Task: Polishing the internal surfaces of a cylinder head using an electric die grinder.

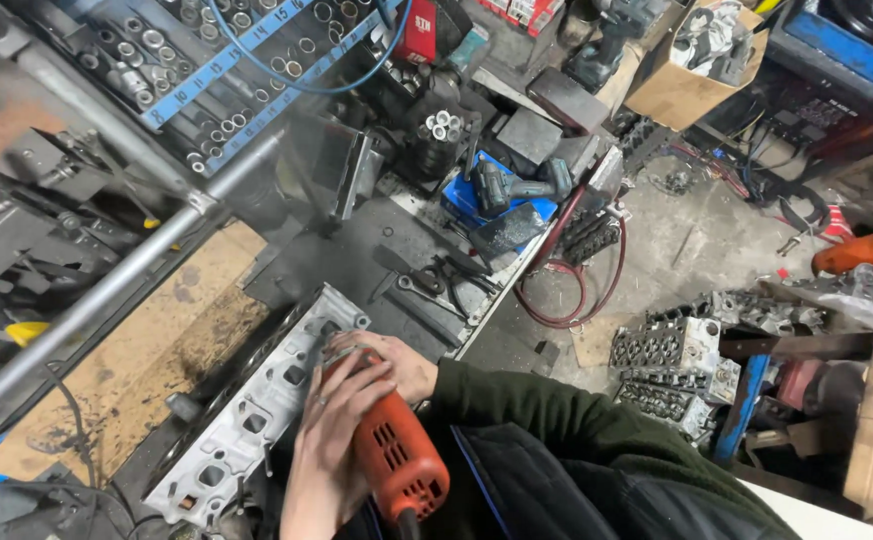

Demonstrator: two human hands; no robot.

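here both hands wrap an orange power tool [397, 455], its nose pressed to the upper end of a grey cylinder head [257, 410] lying slantwise on the worktop [147, 350]. the left hand [332, 430] has its grip closed over the front of the body; the right hand [392, 362] clasps the nose (likely steadying it). spanners [427, 285] lie nearby.

Open brown cardboard box [679, 88] top right; small red package [419, 32] near top centre
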